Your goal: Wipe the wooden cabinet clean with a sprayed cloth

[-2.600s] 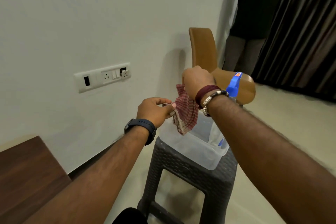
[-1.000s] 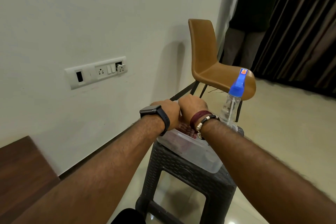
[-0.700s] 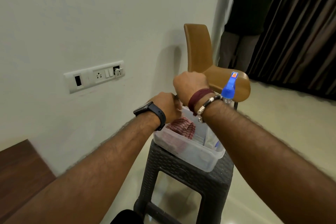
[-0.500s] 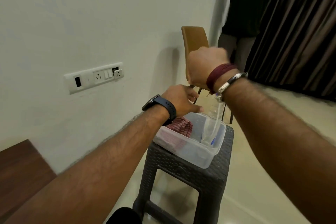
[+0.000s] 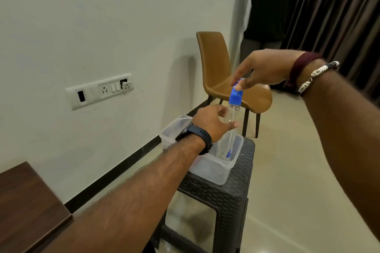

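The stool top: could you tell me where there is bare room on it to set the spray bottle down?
The clear plastic tub covers most of the grey stool. Bare strips remain along its right edge and near front corner. The tub is crowded: spray bottle and both hands, left, right.

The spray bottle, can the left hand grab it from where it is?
Probably yes. The left hand is open right beside the spray bottle, with nothing between them. The right hand only pinches the blue top, leaving the clear body free.
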